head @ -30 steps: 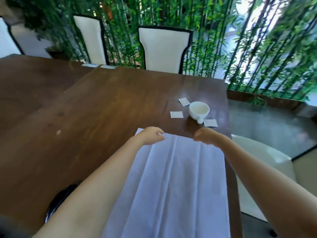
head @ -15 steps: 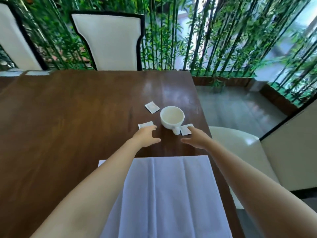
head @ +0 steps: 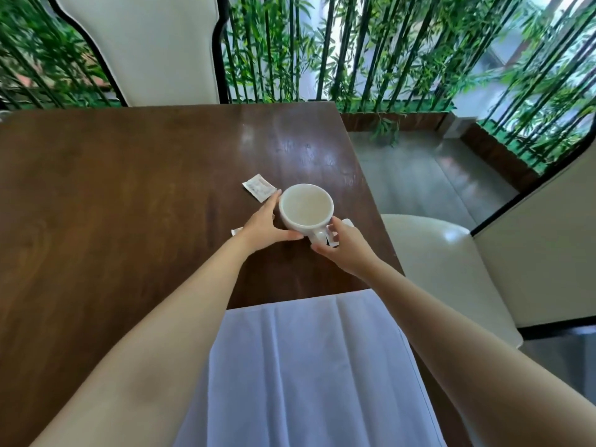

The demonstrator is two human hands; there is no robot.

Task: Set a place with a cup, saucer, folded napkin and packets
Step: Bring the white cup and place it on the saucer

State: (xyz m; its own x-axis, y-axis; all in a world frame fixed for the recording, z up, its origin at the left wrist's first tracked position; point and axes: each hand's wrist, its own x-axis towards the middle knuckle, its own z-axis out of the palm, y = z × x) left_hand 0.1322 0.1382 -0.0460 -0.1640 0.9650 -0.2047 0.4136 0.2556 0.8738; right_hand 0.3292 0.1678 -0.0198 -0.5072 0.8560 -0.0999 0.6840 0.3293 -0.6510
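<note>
A white ceramic cup [head: 305, 206] stands upright on the dark brown wooden tabletop [head: 129, 195], toward its right edge, and looks empty. The left hand [head: 263, 225] cups its left wall, with fingers laid round the side and the thumb along the near base. The right hand [head: 343, 246] brackets the small handle with thumb and fingers. I cannot tell whether they have closed on it, since the hand hides the contact.

Three small white paper packets lie around the cup. One [head: 259, 187] lies just beyond the left fingertips, one [head: 236, 231] peeks from under the left hand, and one [head: 340, 232] sits under the right hand by the handle. A pale lavender cloth napkin [head: 306, 366] lies unfolded at the near edge. No saucer shows.

The main risk is probably the right packet. Sliding the cup rather than lifting it could sweep that packet off the nearby edge. A loose hold on the handle could also let the cup tip as it rises.
</note>
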